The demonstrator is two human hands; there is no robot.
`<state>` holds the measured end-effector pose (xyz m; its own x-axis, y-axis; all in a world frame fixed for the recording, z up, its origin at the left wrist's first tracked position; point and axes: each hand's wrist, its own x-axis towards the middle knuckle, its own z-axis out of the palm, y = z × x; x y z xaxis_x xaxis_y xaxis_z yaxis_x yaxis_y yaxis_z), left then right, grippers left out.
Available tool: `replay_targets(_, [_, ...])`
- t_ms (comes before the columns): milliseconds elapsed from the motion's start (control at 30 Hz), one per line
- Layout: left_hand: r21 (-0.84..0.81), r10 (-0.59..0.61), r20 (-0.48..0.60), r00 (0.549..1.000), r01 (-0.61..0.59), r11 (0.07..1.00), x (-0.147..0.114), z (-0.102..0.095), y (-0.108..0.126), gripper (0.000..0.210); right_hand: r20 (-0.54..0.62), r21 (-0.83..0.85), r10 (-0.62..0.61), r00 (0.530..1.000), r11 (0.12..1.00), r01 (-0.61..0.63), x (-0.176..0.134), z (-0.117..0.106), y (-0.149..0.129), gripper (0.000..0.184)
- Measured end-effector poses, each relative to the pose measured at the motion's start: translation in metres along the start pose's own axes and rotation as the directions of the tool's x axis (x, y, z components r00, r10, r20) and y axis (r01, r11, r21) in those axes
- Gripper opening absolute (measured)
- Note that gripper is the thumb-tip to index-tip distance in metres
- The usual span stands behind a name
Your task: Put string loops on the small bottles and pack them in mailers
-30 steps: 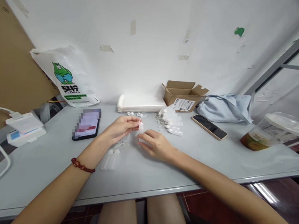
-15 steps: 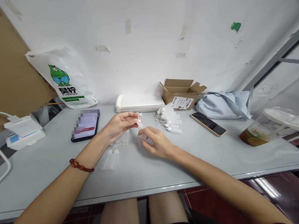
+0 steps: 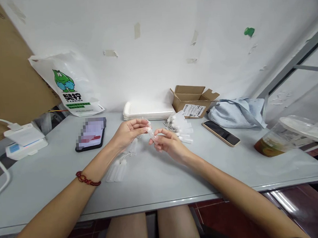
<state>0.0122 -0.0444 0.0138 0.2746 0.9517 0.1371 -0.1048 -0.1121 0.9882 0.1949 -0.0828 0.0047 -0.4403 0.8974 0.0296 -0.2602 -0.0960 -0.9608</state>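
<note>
Over the middle of the table, my left hand point(image 3: 129, 133) pinches the white cap end of a small clear plastic tube point(image 3: 152, 135) between thumb and fingers. My right hand point(image 3: 171, 144) has its fingers closed round the lower end of that tube, which slants down to the right. Whether the cap is fully seated I cannot tell. Below my left hand lie several similar capped tubes point(image 3: 117, 171) with white cords, partly hidden by the hand and wrist. A pile of more such tubes point(image 3: 182, 125) with cords lies beyond my right hand.
Behind the hands lie a stack of white flat packs point(image 3: 149, 110) and an open cardboard box point(image 3: 191, 103). Phones lie left point(image 3: 92, 135) and right point(image 3: 221, 132). A drink cup point(image 3: 277, 137), a cloth bag point(image 3: 235, 111), a white plastic bag point(image 3: 72, 88) and a charger point(image 3: 25, 135) stand around.
My right hand has moved up and slightly inward, and its fingers now grip the lower end of the tube at my left hand. My left hand has barely moved.
</note>
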Motion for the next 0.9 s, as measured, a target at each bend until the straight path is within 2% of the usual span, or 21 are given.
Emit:
replay_targets(100, [-0.042, -0.001, -0.034, 0.999, 0.000, 0.999, -0.001, 0.003, 0.002, 0.030, -0.026, 0.311, 0.156, 0.987, 0.940, -0.140, 0.001, 0.000, -0.004, 0.023])
replay_targets(200, [-0.096, -0.027, -0.018, 0.999, 0.025, 0.995, -0.003, 0.007, 0.004, 0.029, -0.014, 0.420, 0.185, 0.983, 0.893, -0.162, 0.001, 0.000, -0.006, 0.021])
replay_targets(300, [-0.116, -0.015, -0.026, 1.000, 0.012, 0.993, -0.006, 0.011, 0.006, 0.027, 0.000, 0.423, 0.165, 0.986, 0.894, -0.150, 0.002, -0.001, -0.006, 0.019])
replay_targets(467, [-0.018, -0.009, -0.085, 0.996, 0.007, 1.000, -0.010, 0.017, 0.006, 0.024, -0.001, 0.367, 0.161, 0.987, 0.918, -0.149, 0.002, -0.003, -0.006, 0.019])
replay_targets(567, [-0.018, -0.024, -0.047, 0.999, 0.023, 1.000, -0.009, 0.015, 0.005, 0.023, 0.005, 0.356, 0.169, 0.986, 0.921, -0.160, 0.001, -0.003, -0.007, 0.019])
replay_targets(700, [-0.122, -0.068, 0.031, 0.997, 0.071, 0.990, -0.006, 0.010, 0.005, 0.031, 0.002, 0.349, 0.193, 0.981, 0.920, -0.181, 0.001, -0.002, -0.010, 0.019])
replay_targets(767, [-0.149, -0.072, 0.071, 0.995, 0.082, 0.985, -0.005, 0.009, 0.005, 0.026, -0.007, 0.332, 0.195, 0.981, 0.926, -0.182, 0.001, -0.001, -0.011, 0.020])
replay_targets(833, [-0.111, -0.084, 0.079, 0.993, 0.093, 0.989, -0.006, 0.009, 0.006, 0.019, -0.014, 0.319, 0.191, 0.981, 0.931, -0.177, 0.001, 0.000, -0.012, 0.021])
replay_targets(900, [-0.037, -0.104, 0.073, 0.992, 0.107, 0.994, -0.006, 0.010, 0.006, 0.021, -0.006, 0.316, 0.187, 0.982, 0.932, -0.176, 0.001, -0.001, -0.012, 0.021])
